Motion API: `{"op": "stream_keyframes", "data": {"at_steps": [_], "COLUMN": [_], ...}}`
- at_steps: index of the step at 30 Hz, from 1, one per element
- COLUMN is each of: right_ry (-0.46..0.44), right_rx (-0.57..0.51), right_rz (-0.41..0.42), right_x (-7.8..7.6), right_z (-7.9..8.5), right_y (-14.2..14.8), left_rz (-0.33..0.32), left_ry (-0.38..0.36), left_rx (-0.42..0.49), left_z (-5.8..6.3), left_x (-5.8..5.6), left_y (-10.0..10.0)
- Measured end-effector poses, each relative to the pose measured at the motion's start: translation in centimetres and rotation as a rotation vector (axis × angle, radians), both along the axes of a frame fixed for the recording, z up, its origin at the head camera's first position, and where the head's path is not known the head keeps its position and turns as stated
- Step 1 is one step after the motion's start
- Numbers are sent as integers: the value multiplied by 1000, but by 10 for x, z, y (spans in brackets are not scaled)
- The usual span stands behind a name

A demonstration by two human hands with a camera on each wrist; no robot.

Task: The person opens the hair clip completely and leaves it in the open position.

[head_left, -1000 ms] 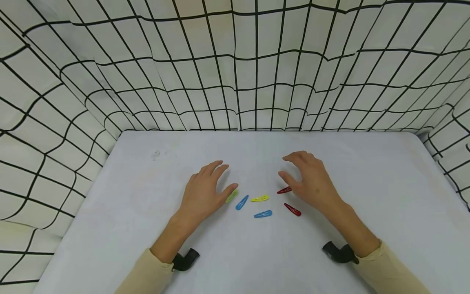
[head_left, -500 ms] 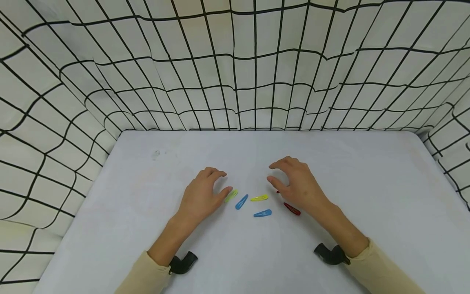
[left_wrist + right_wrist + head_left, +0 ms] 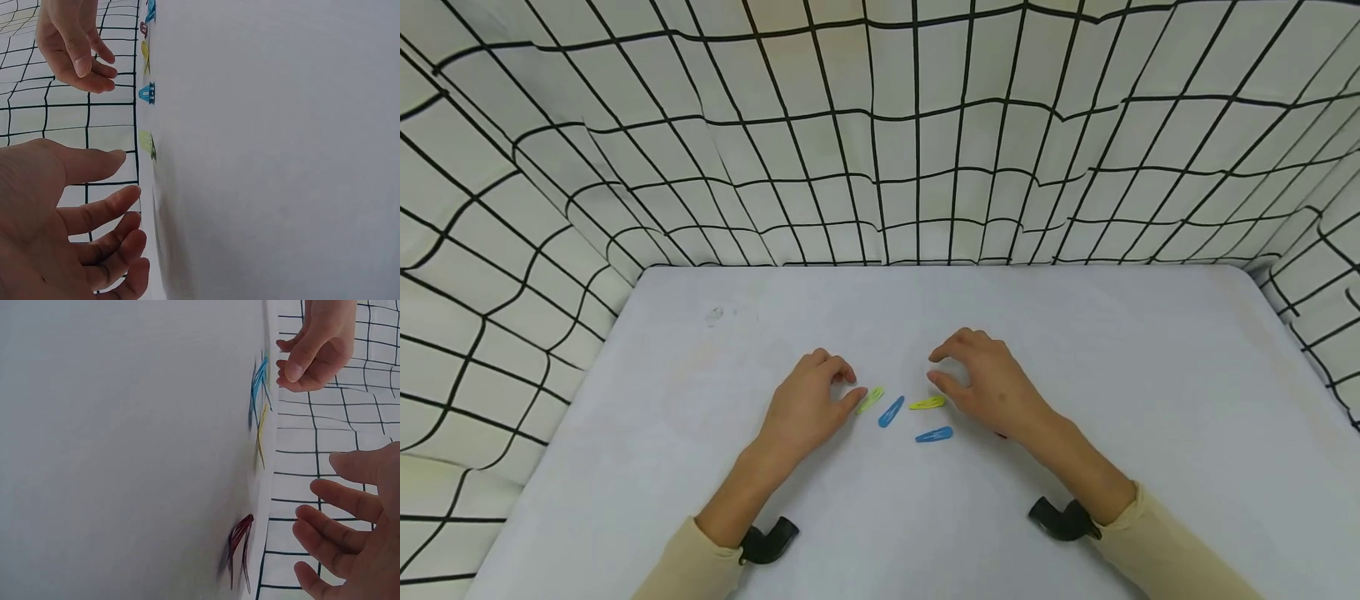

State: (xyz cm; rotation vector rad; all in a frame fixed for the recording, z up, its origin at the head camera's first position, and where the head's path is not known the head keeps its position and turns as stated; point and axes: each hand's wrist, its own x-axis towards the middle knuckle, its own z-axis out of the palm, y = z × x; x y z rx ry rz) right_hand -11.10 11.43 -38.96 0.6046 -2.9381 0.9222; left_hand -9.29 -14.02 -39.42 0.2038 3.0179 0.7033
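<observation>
Several snap hair clips lie on the white table. My left hand [image 3: 805, 410] hovers with loosely bent fingers, its thumb beside a yellow-green hair clip [image 3: 871, 400]. Right of that lie a blue hair clip [image 3: 891, 412], a yellow hair clip [image 3: 928, 402] and, nearer me, another blue hair clip [image 3: 934, 434]. My right hand [image 3: 996, 385] is above the table with thumb and fingers apart, its thumb near the yellow clip. It hides most of the red clips in the head view; a dark red hair clip [image 3: 241, 540] shows in the right wrist view. Neither hand holds anything.
The white tabletop [image 3: 880, 517] spreads around the clips. Black grid netting [image 3: 880, 167] over white cloth stands behind the table and at its sides. A black curved wrist piece [image 3: 769, 542] is on my left wrist, and a matching wrist piece [image 3: 1063, 518] on my right.
My right hand has moved left and slightly nearer me, covering the red clips. My left hand has come slightly nearer me, its fingers more bent. The visible clips lie as before.
</observation>
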Motion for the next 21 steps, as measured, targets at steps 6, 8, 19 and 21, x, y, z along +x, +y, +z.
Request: {"op": "stream_keyframes", "data": {"at_steps": [6, 8, 19, 21], "right_ry": [-33, -46, -116, -126], "right_rx": [-14, -10, 5, 0], "right_rz": [23, 28, 51, 61], "right_x": [0, -1, -2, -3], "right_z": [2, 3, 2, 1], "right_y": [-8, -11, -24, -26], "left_rz": [4, 3, -13, -13], "left_ry": [-44, -56, -86, -89], "left_rx": [-7, -7, -18, -21], "left_z": [-2, -3, -2, -3], "left_x": [-1, -1, 4, 5], "left_y": [0, 0, -1, -1]}}
